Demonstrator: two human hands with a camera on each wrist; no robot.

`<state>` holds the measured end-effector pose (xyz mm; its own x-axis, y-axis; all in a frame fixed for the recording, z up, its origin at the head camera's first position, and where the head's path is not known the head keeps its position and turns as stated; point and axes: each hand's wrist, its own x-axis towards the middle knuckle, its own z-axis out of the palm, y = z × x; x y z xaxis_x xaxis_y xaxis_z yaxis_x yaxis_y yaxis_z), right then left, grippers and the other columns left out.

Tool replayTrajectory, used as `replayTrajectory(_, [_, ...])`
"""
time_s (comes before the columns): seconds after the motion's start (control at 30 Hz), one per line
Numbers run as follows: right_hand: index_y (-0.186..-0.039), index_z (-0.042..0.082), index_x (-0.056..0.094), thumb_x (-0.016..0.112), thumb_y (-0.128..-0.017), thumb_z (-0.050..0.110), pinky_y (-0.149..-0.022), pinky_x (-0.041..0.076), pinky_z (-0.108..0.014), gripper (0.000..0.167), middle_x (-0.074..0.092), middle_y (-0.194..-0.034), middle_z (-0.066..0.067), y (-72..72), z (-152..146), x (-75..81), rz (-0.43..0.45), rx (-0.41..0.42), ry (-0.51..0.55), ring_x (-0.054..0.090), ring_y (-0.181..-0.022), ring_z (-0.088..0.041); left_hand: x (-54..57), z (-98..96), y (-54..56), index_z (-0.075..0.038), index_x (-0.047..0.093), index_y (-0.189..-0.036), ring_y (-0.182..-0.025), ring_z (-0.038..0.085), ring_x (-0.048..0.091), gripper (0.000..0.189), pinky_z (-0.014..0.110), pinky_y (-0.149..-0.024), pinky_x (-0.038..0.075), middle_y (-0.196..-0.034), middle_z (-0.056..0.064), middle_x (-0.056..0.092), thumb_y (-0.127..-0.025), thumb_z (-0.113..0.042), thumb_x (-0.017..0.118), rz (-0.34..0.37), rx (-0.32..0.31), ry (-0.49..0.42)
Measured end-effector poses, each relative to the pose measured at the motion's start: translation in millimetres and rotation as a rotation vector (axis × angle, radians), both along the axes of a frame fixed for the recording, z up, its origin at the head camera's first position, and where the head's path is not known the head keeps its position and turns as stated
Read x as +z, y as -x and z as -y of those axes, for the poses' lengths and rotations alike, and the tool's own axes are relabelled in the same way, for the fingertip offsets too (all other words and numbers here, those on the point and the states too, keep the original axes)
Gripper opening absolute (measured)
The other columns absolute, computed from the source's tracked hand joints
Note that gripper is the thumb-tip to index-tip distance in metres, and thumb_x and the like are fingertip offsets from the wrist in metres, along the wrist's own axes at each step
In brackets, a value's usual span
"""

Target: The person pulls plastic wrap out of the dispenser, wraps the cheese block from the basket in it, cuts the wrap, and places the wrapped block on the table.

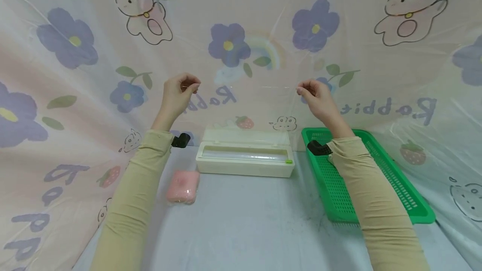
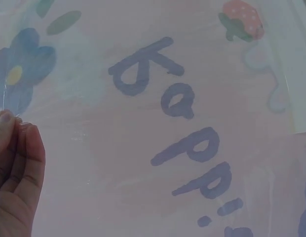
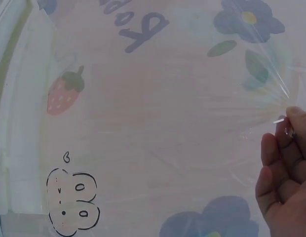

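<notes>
A clear sheet of cling film is stretched between both hands, its top edge a thin shiny line. At its left corner, my left hand pinches it between thumb and fingertips. My right hand pinches the opposite corner, where creases fan out from the fingertips in the right wrist view. Below the hands, a white cling film dispenser stands on the table with its lid raised. A film roll shows inside, and a small green slider sits at the right end of its front edge.
Left of the dispenser lies a pink square block in shiny clear wrapping. A green plastic basket stands on the right, partly under my right forearm. Behind everything hangs a printed curtain with flowers and rabbits.
</notes>
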<state>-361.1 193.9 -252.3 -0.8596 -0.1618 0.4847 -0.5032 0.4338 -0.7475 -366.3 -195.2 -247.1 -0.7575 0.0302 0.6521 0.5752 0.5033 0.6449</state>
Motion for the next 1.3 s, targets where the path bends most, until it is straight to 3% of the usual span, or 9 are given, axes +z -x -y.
replayTrajectory(0.23, [-0.108,-0.004,0.058,0.052,-0.100,0.022,-0.081,0.045,-0.024,0.027,0.058,-0.100,-0.009,-6.7,-5,-0.8,0.008,0.034,0.004,0.054,-0.091,-0.013,0.2,5.7,-8.0,0.000,0.066,-0.098,-0.079,0.019,0.061,0.010,0.025,-0.074,0.052,-0.093,0.011,0.065,-0.093,-0.007,0.062,0.031,-0.073,0.007])
replayTrajectory(0.43, [-0.106,-0.001,0.060,0.055,-0.098,0.022,-0.081,0.046,-0.019,0.024,0.060,-0.100,-0.005,-22.5,-12,-0.2,0.040,0.084,0.015,0.056,-0.095,-0.013,0.9,13.3,-25.2,0.000,0.066,-0.100,-0.080,0.020,0.061,0.012,0.028,-0.077,0.053,-0.094,0.011,0.064,-0.093,-0.010,0.063,0.062,-0.149,0.034])
replayTrajectory(0.67, [-0.106,0.002,0.062,0.057,-0.098,0.025,-0.080,0.046,-0.020,0.025,0.062,-0.103,-0.004,-51.2,-22,0.8,0.090,0.138,-0.041,0.056,-0.096,-0.015,19.6,9.0,-81.2,0.007,0.064,-0.097,-0.082,0.033,0.060,0.008,0.020,-0.073,0.051,-0.091,0.015,0.064,-0.092,0.003,0.060,0.092,-0.222,0.118])
replayTrajectory(0.93, [-0.103,0.003,0.065,0.059,-0.097,0.017,-0.078,0.047,-0.023,0.016,0.064,-0.100,-0.002,-99.3,-27,-8.9,0.062,0.176,-0.127,0.056,-0.094,-0.017,-6.6,36.6,-98.4,0.003,0.067,-0.097,-0.085,0.021,0.063,0.010,0.020,-0.077,0.053,-0.095,0.012,0.066,-0.089,0.007,0.062,0.109,-0.367,0.181])
replayTrajectory(1.03, [-0.101,0.006,0.066,0.060,-0.095,0.010,-0.076,0.045,-0.022,0.009,0.064,-0.099,-0.007,-116.1,-25,-16.4,0.010,0.214,-0.148,0.055,-0.091,-0.016,-13.0,44.1,-112.0,-0.002,0.068,-0.096,-0.088,0.018,0.063,0.013,0.021,-0.080,0.053,-0.095,0.007,0.066,-0.088,0.006,0.064,0.108,-0.398,0.218])
replayTrajectory(1.2, [-0.096,0.013,0.067,0.063,-0.090,-0.001,-0.074,0.045,-0.022,0.016,0.066,-0.092,-0.007,-134.4,-20,-28.6,-0.108,0.326,-0.168,0.055,-0.086,-0.012,-20.7,54.1,-128.9,-0.007,0.069,-0.095,-0.089,0.018,0.064,0.020,0.020,-0.082,0.052,-0.094,0.002,0.066,-0.086,0.011,0.064,0.076,-0.438,0.266])
replayTrajectory(1.3, [-0.095,0.017,0.067,0.067,-0.087,-0.003,-0.074,0.045,-0.022,0.022,0.066,-0.087,-0.003,-141.9,-15,-32.2,-0.168,0.365,-0.183,0.055,-0.084,-0.011,-22.0,57.8,-131.8,-0.006,0.069,-0.096,-0.087,0.019,0.064,0.021,0.019,-0.081,0.052,-0.093,0.002,0.067,-0.085,0.012,0.064,0.040,-0.415,0.283])
